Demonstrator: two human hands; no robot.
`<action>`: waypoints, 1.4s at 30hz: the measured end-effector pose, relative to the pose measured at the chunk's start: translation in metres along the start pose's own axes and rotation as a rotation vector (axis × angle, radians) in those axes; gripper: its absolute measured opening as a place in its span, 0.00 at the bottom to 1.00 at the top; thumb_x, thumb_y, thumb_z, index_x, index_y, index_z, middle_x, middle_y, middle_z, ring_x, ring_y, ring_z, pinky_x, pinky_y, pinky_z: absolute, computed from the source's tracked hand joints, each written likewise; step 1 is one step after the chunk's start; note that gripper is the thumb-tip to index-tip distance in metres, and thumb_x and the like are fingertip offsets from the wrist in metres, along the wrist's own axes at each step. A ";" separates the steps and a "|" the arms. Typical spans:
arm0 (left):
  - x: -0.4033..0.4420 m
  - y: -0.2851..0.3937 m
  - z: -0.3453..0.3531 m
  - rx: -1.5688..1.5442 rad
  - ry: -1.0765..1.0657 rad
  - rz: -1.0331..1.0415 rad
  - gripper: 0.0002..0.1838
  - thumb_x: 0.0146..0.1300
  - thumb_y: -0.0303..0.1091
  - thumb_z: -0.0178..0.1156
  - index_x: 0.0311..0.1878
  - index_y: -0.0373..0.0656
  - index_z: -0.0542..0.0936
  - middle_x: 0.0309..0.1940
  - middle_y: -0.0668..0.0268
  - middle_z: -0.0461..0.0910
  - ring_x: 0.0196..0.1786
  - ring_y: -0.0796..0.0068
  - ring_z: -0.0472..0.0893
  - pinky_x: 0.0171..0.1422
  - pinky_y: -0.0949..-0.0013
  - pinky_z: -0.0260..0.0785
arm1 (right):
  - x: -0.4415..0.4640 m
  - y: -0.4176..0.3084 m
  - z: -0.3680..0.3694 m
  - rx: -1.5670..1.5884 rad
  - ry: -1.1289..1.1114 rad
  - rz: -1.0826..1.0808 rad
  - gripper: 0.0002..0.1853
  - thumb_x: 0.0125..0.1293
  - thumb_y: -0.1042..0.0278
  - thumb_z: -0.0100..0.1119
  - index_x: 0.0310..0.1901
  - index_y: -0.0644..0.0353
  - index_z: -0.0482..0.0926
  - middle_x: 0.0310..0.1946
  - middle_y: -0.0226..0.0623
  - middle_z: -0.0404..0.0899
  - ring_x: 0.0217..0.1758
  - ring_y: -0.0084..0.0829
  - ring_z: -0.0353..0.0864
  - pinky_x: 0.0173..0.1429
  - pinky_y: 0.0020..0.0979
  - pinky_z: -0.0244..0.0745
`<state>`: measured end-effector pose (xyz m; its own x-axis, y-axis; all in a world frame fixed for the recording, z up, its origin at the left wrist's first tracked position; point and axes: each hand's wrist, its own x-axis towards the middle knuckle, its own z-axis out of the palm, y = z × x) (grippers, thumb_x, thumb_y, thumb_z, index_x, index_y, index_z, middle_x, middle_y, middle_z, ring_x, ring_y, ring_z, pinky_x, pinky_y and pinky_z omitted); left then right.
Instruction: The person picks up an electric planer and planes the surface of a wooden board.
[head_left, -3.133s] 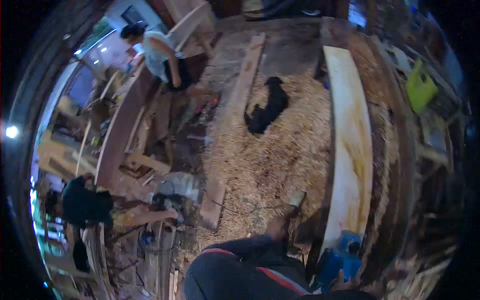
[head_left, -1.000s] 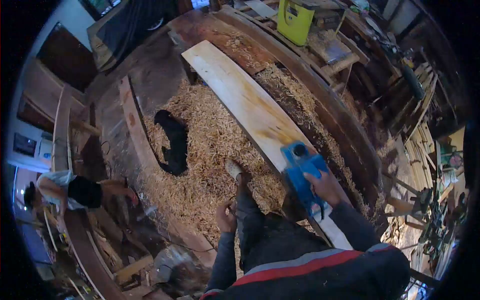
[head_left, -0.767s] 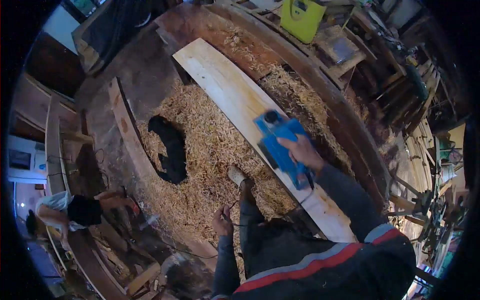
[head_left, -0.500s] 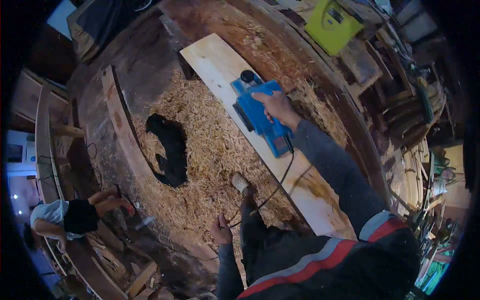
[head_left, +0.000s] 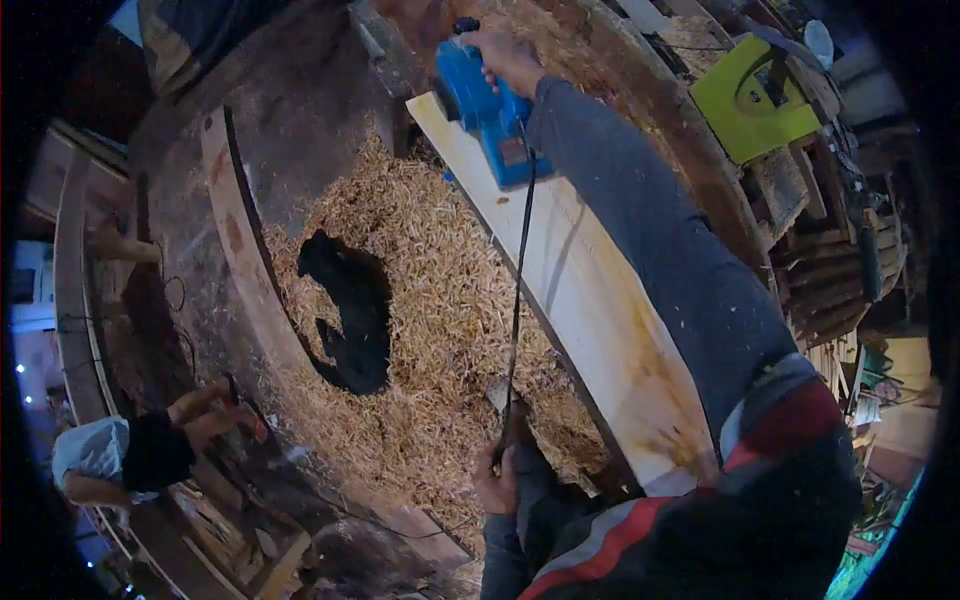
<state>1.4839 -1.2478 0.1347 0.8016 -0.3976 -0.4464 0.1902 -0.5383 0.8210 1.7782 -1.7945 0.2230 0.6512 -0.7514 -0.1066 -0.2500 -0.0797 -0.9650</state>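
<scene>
My right hand (head_left: 508, 60) is closed on the blue power planer (head_left: 487, 112), at the far end of the pale board (head_left: 610, 320). The planer rests over that end, near the board's corner. Down by my leg, my left hand (head_left: 495, 480) is closed around the planer's black cord (head_left: 517, 320), which runs up taut to the tool. Brown stains mark the near half of the board.
A black dog (head_left: 350, 315) lies on the wood shavings (head_left: 440, 290) left of the board. Another person (head_left: 150, 455) bends over planks at the lower left. A long plank (head_left: 238, 210) lies on the floor. A yellow-green machine (head_left: 752, 100) stands at the upper right.
The planer and my right hand have moved up along the board from its near part to its far end. The cord, slack before, is now stretched, and my left hand has shifted slightly right.
</scene>
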 end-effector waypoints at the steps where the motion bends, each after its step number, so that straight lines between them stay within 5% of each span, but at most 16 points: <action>1: -0.002 0.010 0.004 0.016 0.003 0.091 0.17 0.67 0.37 0.64 0.53 0.34 0.81 0.38 0.54 0.85 0.42 0.66 0.84 0.49 0.64 0.75 | 0.004 0.001 0.001 -0.003 -0.008 -0.001 0.25 0.66 0.42 0.59 0.30 0.62 0.76 0.18 0.32 0.70 0.18 0.27 0.70 0.22 0.35 0.68; 7: -0.037 -0.011 -0.009 0.005 0.032 -0.028 0.16 0.69 0.38 0.61 0.52 0.36 0.82 0.37 0.55 0.85 0.40 0.66 0.84 0.47 0.64 0.74 | -0.023 0.017 -0.014 -0.260 -0.086 -0.277 0.29 0.64 0.37 0.61 0.25 0.61 0.75 0.19 0.31 0.69 0.19 0.25 0.69 0.23 0.35 0.68; 8: -0.050 -0.015 -0.021 0.080 0.014 -0.044 0.16 0.69 0.38 0.60 0.52 0.36 0.82 0.37 0.55 0.85 0.40 0.67 0.84 0.47 0.64 0.74 | -0.042 0.020 -0.015 -0.411 -0.094 -0.358 0.18 0.71 0.45 0.53 0.44 0.53 0.76 0.20 0.32 0.74 0.19 0.27 0.73 0.23 0.37 0.70; 11: -0.069 -0.065 -0.039 0.107 0.207 0.013 0.14 0.73 0.40 0.57 0.47 0.36 0.81 0.36 0.57 0.84 0.37 0.69 0.81 0.43 0.66 0.72 | -0.131 0.033 -0.046 -0.398 -0.027 -0.138 0.18 0.73 0.50 0.52 0.50 0.53 0.84 0.18 0.35 0.77 0.19 0.29 0.78 0.24 0.39 0.72; 13: -0.074 -0.052 -0.047 0.109 0.315 0.045 0.14 0.74 0.40 0.56 0.45 0.36 0.80 0.34 0.59 0.82 0.35 0.70 0.79 0.42 0.66 0.70 | -0.185 0.029 -0.064 -0.343 -0.023 0.095 0.24 0.66 0.42 0.60 0.31 0.59 0.86 0.15 0.36 0.76 0.20 0.29 0.79 0.25 0.39 0.71; 15: -0.092 -0.009 -0.071 0.384 0.261 -0.180 0.16 0.75 0.42 0.55 0.41 0.36 0.78 0.28 0.62 0.77 0.33 0.73 0.73 0.40 0.67 0.68 | -0.260 0.025 -0.091 -0.313 -0.066 0.158 0.31 0.61 0.37 0.63 0.17 0.61 0.82 0.13 0.38 0.76 0.19 0.33 0.79 0.27 0.39 0.72; 19: -0.118 -0.061 -0.074 0.111 0.348 0.065 0.17 0.76 0.43 0.55 0.41 0.36 0.78 0.25 0.64 0.72 0.31 0.74 0.69 0.40 0.67 0.67 | -0.412 0.052 -0.139 -0.257 -0.005 0.170 0.27 0.62 0.40 0.64 0.32 0.63 0.84 0.26 0.43 0.83 0.29 0.34 0.84 0.36 0.37 0.77; 21: -0.142 -0.053 -0.067 0.142 0.344 0.247 0.17 0.76 0.43 0.54 0.41 0.35 0.78 0.28 0.61 0.76 0.33 0.74 0.72 0.40 0.67 0.68 | -0.496 0.065 -0.164 -0.164 0.027 -0.009 0.23 0.63 0.46 0.66 0.41 0.62 0.83 0.33 0.42 0.85 0.34 0.32 0.85 0.40 0.36 0.77; 22: -0.155 -0.058 -0.061 0.144 0.338 0.253 0.17 0.76 0.43 0.54 0.41 0.35 0.78 0.28 0.61 0.76 0.33 0.74 0.72 0.40 0.67 0.68 | -0.542 0.052 -0.180 -0.123 0.006 0.150 0.22 0.63 0.49 0.66 0.44 0.62 0.83 0.34 0.42 0.85 0.35 0.32 0.85 0.41 0.36 0.77; 23: -0.171 -0.069 -0.056 0.190 0.294 0.279 0.17 0.76 0.43 0.54 0.42 0.35 0.79 0.28 0.60 0.78 0.32 0.73 0.74 0.39 0.66 0.69 | -0.593 0.042 -0.196 -0.078 -0.011 0.326 0.21 0.64 0.51 0.67 0.47 0.63 0.82 0.34 0.41 0.85 0.35 0.32 0.84 0.43 0.36 0.78; 25: -0.199 -0.093 -0.042 0.229 0.234 0.306 0.16 0.76 0.42 0.55 0.43 0.36 0.79 0.28 0.59 0.80 0.31 0.72 0.77 0.38 0.64 0.70 | -0.684 0.097 -0.225 -0.158 0.077 0.186 0.22 0.65 0.52 0.66 0.49 0.63 0.81 0.38 0.41 0.85 0.41 0.34 0.84 0.47 0.36 0.78; 27: -0.224 -0.105 -0.022 0.262 0.069 0.333 0.15 0.75 0.43 0.55 0.46 0.38 0.81 0.26 0.57 0.82 0.28 0.69 0.81 0.34 0.61 0.71 | -0.769 0.056 -0.251 -0.245 0.054 0.377 0.23 0.65 0.54 0.66 0.51 0.65 0.81 0.43 0.43 0.84 0.46 0.34 0.83 0.52 0.36 0.77; 29: -0.249 -0.106 -0.009 0.388 -0.057 0.212 0.12 0.72 0.41 0.58 0.48 0.43 0.82 0.24 0.56 0.82 0.26 0.61 0.83 0.32 0.58 0.73 | -0.851 0.095 -0.277 -0.331 0.075 0.351 0.21 0.64 0.56 0.65 0.51 0.65 0.80 0.39 0.38 0.82 0.40 0.26 0.80 0.45 0.33 0.76; 33: -0.288 -0.108 0.014 0.464 -0.253 0.429 0.11 0.67 0.39 0.63 0.49 0.47 0.82 0.30 0.53 0.84 0.32 0.51 0.85 0.35 0.54 0.75 | -0.971 0.135 -0.311 -0.262 0.088 0.428 0.22 0.64 0.54 0.66 0.51 0.65 0.79 0.34 0.33 0.80 0.32 0.21 0.78 0.37 0.29 0.74; 38: -0.302 -0.108 0.025 0.362 -0.403 0.555 0.10 0.64 0.39 0.65 0.46 0.48 0.83 0.32 0.52 0.85 0.35 0.48 0.85 0.39 0.54 0.77 | -0.967 0.123 -0.319 -0.213 -0.006 0.612 0.23 0.66 0.53 0.65 0.52 0.65 0.79 0.37 0.34 0.82 0.38 0.24 0.80 0.43 0.31 0.76; 42: -0.266 -0.096 0.012 0.456 -0.259 0.285 0.10 0.68 0.40 0.62 0.46 0.47 0.84 0.30 0.52 0.84 0.34 0.53 0.85 0.39 0.59 0.76 | -0.878 0.115 -0.294 -0.245 -0.024 0.460 0.28 0.66 0.48 0.65 0.56 0.65 0.79 0.46 0.41 0.84 0.47 0.32 0.83 0.52 0.35 0.77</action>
<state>1.2461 -1.0988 0.1701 0.6100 -0.7107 -0.3505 -0.3205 -0.6258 0.7111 0.9666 -1.3363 0.2758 0.4502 -0.7300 -0.5142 -0.6726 0.1016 -0.7330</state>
